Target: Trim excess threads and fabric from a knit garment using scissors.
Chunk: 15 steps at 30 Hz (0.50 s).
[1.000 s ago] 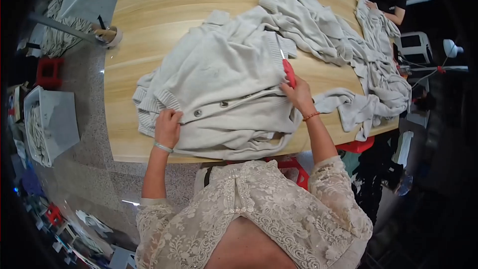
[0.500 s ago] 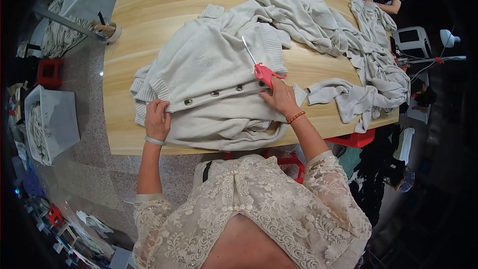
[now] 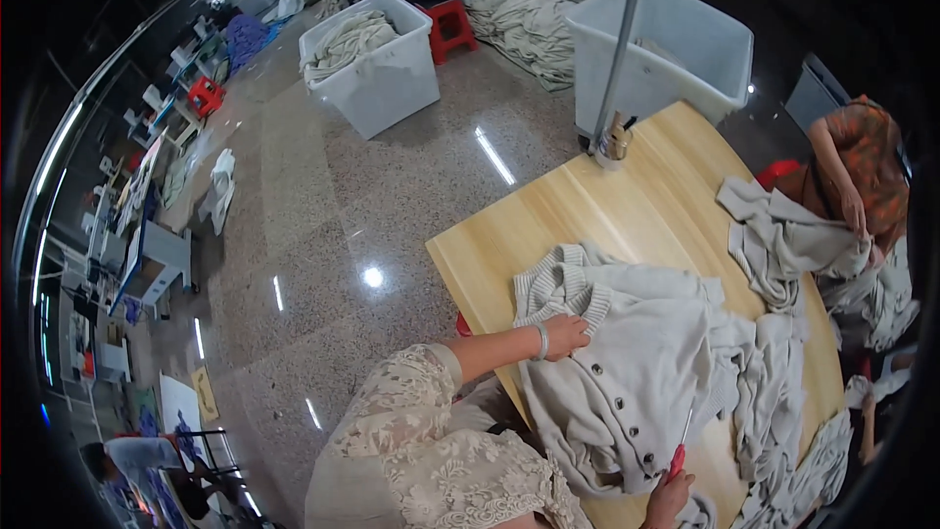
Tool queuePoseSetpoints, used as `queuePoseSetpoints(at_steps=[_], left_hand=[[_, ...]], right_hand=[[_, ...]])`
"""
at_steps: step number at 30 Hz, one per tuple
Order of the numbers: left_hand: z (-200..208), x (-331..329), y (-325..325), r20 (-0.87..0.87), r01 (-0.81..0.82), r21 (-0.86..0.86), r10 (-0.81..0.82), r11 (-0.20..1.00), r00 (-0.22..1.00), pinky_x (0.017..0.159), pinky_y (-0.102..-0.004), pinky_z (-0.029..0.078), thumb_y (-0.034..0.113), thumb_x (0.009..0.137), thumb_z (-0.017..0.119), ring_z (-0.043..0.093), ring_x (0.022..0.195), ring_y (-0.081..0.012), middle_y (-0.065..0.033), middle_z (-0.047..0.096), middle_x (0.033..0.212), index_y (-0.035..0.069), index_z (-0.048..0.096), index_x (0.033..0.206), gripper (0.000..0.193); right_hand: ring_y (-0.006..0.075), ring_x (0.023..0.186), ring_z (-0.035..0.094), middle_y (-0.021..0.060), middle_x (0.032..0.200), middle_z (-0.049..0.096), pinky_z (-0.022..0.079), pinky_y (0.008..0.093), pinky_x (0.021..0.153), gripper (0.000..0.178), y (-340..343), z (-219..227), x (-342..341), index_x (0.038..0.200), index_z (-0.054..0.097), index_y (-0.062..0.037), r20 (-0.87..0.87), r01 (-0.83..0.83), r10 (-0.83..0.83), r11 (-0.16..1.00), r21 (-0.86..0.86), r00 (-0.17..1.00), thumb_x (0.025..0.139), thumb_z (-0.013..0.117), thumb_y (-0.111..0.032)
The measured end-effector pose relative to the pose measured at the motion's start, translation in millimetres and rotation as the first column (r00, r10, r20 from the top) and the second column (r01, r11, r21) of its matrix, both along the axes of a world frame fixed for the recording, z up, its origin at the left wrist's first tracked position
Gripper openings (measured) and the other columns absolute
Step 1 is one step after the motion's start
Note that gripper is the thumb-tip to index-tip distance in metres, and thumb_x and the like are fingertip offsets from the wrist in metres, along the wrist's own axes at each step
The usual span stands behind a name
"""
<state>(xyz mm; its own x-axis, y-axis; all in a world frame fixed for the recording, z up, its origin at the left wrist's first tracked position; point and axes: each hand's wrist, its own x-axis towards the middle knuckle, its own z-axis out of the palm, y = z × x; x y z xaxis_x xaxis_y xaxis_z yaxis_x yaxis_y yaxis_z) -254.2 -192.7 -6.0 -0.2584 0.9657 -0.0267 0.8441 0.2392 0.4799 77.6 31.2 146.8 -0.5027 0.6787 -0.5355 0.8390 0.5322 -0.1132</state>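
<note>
A pale grey knit cardigan (image 3: 646,343) with a row of dark buttons lies on the wooden table in front of me. My left hand (image 3: 566,336) has its fingers closed on the edge of the cardigan, beside the ribbed band and the end of the button strip. At the lower edge of the view, my right hand (image 3: 670,502) is wrapped round red-handled scissors (image 3: 678,460). Their thin metal blade points away over the cardigan, near the last buttons. My fingers partly hide the handle.
More grey knitwear (image 3: 769,382) covers the right side of the table (image 3: 627,206). A person (image 3: 862,176) handles a garment across it. A cup of tools (image 3: 614,144) stands at the far corner by a metal pole (image 3: 624,49). White bins (image 3: 377,78) stand on the floor beyond.
My view has swung left, bringing the floor and bins into sight. The cardigan appears farther right and turned in the picture. Both hands keep their holds.
</note>
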Motion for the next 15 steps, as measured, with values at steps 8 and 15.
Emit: queuePoseSetpoints(at_steps=[8,15], left_hand=[[-5,-4,8,0.022,-0.085,0.132,0.083,0.987,0.996,0.074,-0.0420,0.045,0.010,0.071,0.062,0.051,0.093,-0.0301,-0.0115,0.048,0.096,0.009,0.054,0.091,0.021],[-9,2,9,-0.032,-0.069,0.155,0.075,0.985,0.997,0.075,-0.0391,0.044,0.010,0.072,0.060,0.050,0.095,-0.0290,-0.0114,0.049,0.095,0.008,0.053,0.085,0.015]], right_hand=[[0.0270,0.122,0.050,0.0208,0.132,0.051,0.038,0.0347,0.099,0.033,-22,-11,-47,0.123,0.039,0.0043,-0.446,0.017,-0.144,0.961,-0.275,0.883,0.096,0.047,-0.011],[0.0444,0.094,0.058,0.0268,0.101,0.059,0.049,0.0457,0.078,0.039,-29,-45,-55,0.122,0.046,-0.0059,-0.410,-0.468,0.341,0.843,-0.264,0.846,0.092,0.053,-0.029]])
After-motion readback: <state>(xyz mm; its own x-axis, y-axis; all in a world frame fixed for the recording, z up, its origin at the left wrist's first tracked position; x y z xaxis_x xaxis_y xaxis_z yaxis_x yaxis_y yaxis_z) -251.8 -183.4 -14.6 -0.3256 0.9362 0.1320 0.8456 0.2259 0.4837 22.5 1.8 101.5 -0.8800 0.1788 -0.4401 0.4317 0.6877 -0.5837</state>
